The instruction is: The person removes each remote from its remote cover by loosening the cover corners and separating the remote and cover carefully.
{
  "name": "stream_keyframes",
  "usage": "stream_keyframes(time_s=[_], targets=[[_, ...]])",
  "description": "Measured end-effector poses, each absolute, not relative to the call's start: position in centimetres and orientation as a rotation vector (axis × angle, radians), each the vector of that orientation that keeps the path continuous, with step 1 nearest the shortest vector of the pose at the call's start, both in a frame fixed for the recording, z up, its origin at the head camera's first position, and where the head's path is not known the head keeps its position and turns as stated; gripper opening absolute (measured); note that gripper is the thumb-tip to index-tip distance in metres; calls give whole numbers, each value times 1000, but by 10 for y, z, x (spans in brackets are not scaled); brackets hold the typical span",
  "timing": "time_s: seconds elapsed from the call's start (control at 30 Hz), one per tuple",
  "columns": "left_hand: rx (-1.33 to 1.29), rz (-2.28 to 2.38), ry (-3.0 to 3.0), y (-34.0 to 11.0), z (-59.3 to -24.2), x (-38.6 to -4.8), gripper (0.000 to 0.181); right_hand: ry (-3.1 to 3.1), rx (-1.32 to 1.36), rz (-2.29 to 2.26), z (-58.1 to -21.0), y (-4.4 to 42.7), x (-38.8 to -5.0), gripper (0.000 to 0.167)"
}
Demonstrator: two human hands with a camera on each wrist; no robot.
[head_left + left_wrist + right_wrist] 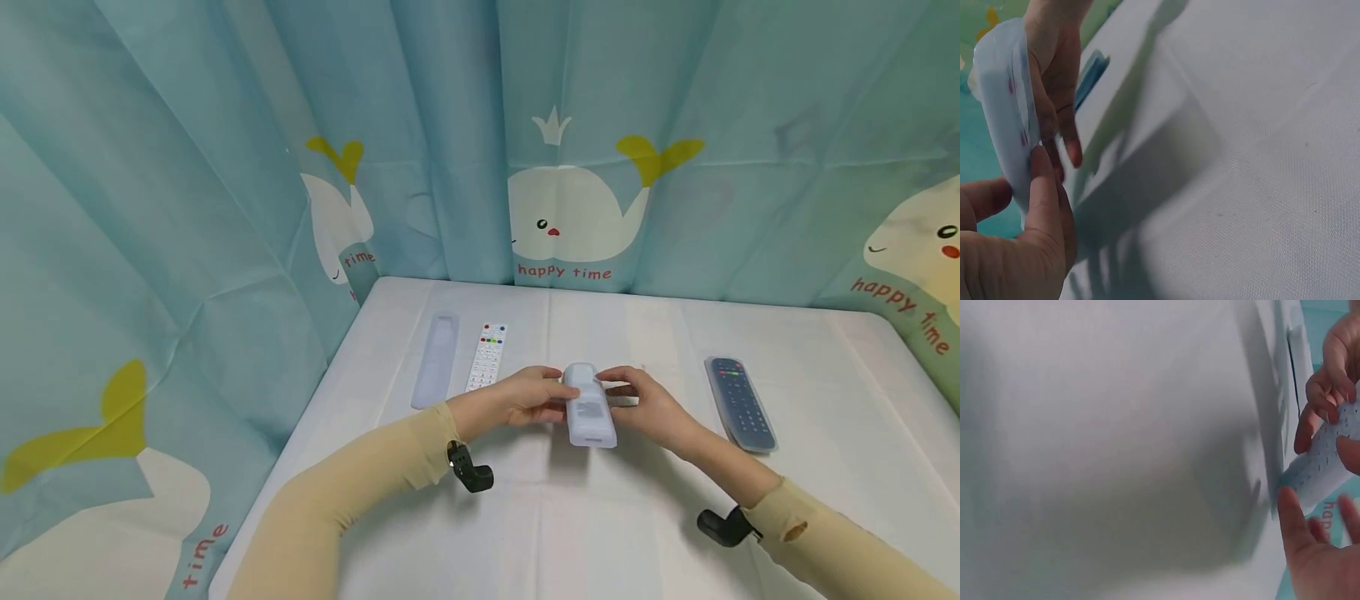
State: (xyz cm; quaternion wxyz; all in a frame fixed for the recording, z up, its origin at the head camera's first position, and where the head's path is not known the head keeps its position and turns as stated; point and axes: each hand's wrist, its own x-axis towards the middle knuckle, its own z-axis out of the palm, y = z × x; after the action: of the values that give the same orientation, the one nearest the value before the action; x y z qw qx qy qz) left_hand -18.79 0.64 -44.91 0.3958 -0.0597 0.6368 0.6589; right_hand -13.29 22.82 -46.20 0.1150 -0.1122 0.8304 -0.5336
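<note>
Both hands hold a white remote control (590,412) in a translucent sleeve above the table, its plain back up in the head view. My left hand (534,396) pinches its left side, thumb on the back and fingers underneath. At the right side, my right hand (651,408) has its fingertips on the far end and edge. Its thumb touches the button face, partly cut off in the right wrist view, where rows of buttons (1319,465) show. The left wrist view has the sleeved remote (1004,106) nearly edge-on.
A flat translucent sleeve (435,362) and a white remote with coloured buttons (487,358) lie at the table's back left. To the right lies a dark remote in a clear cover (741,404). A blue whale-print curtain (450,150) borders the white table (465,533).
</note>
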Motion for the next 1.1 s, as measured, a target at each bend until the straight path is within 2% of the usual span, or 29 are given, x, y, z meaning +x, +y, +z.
stream_keyframes(time_s=[0.1, 0.17, 0.43, 1.1], targets=[[-146, 1663, 1615, 6, -450, -188, 64, 2246, -130, -1646, -462, 230, -133, 69], [-144, 1659, 1616, 7, -452, -187, 60, 2098, -32, -1738, -462, 232, -134, 72], [-132, 1653, 1603, 7, -457, -184, 53, 1746, 113, -1878, -464, 230, -138, 73], [-3, 1653, 1814, 9, -452, -186, 68, 1888, 120, -1894, -464, 219, -145, 73]])
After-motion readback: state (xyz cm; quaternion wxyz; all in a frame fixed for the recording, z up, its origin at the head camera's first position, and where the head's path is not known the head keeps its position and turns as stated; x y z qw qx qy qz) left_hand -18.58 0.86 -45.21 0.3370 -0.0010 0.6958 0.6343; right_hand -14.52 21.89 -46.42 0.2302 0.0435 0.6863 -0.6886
